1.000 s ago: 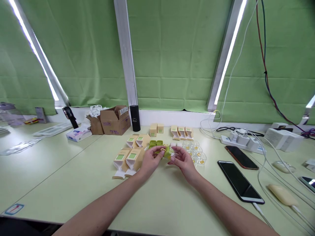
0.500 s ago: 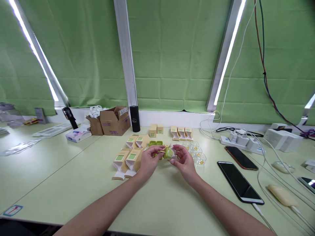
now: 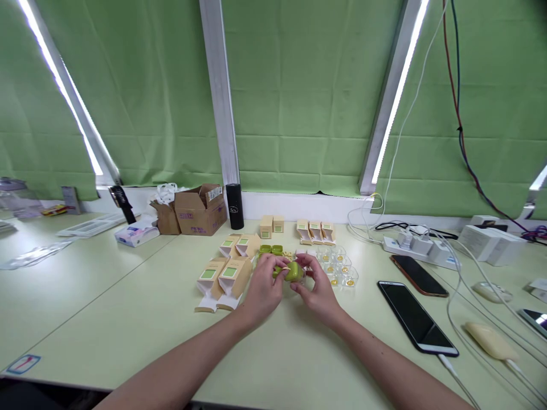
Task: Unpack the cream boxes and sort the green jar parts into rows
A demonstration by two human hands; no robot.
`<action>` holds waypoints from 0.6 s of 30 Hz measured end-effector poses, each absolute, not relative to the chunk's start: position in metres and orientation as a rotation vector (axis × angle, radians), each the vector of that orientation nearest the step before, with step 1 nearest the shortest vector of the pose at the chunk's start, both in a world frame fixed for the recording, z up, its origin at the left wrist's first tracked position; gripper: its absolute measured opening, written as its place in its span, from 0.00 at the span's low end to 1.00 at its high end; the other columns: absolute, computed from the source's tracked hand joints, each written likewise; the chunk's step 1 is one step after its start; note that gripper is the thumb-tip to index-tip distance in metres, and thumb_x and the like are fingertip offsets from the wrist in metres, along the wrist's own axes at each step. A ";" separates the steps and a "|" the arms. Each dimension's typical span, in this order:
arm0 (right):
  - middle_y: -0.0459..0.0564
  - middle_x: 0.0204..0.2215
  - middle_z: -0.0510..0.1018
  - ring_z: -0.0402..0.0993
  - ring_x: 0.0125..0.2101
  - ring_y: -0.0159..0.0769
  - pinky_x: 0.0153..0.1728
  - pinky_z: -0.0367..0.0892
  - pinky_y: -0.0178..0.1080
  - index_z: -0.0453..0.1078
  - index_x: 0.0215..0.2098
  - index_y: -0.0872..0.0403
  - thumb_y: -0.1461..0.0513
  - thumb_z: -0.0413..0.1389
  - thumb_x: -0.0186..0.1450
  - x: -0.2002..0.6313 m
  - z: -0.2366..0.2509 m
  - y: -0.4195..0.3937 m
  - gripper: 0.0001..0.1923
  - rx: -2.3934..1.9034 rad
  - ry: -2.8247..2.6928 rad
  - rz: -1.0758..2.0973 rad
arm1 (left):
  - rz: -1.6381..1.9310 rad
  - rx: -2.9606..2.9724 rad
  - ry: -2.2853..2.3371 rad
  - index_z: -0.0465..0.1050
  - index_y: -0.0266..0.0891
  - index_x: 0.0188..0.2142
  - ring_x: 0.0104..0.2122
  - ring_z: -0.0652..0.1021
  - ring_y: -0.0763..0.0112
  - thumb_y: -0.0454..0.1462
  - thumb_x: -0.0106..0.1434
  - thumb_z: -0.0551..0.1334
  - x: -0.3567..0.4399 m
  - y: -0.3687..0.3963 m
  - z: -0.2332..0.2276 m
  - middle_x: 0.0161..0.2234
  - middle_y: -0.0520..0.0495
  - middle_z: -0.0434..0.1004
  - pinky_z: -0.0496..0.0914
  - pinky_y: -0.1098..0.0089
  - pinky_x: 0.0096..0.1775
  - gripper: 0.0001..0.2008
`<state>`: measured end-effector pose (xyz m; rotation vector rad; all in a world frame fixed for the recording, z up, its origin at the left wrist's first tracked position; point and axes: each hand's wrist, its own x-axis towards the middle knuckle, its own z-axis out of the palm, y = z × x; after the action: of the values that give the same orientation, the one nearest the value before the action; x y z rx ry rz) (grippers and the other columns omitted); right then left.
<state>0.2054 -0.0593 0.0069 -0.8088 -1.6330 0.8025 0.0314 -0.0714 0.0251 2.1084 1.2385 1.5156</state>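
Between my two hands is a small, shiny green rounded case, with a bit of clear plastic at its right side. My left hand is closed on its left end, where a thin yellowish strip or cord shows by the fingertips. The fingers and thumb of my right hand grip the case from the right. Just behind the hands sit green square pieces, partly hidden. Several clear cups with gold centres stand right of my right hand. Open beige cartons with green labels lie left of my left hand.
More small beige boxes and open cartons stand farther back. A black cylinder and a cardboard box are at back left. To the right lie phones, a power strip and loose white cables.
The green case has turned in my hands, so its smooth rounded face shows more. My left hand has rolled over slightly and come closer to my right hand.
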 end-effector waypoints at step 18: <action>0.52 0.50 0.78 0.71 0.53 0.49 0.51 0.69 0.52 0.72 0.37 0.48 0.64 0.59 0.61 0.222 0.015 -0.048 0.06 -0.981 -1.790 0.435 | 1.769 1.229 1.098 0.72 0.37 0.37 0.34 0.80 0.66 0.50 0.58 0.72 0.023 -0.056 0.041 0.38 0.44 0.80 0.76 0.66 0.36 0.20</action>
<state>0.2220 -0.0479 0.0154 -0.9808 -1.7896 0.4353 0.0230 -0.0559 0.0410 1.2285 1.0981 1.7694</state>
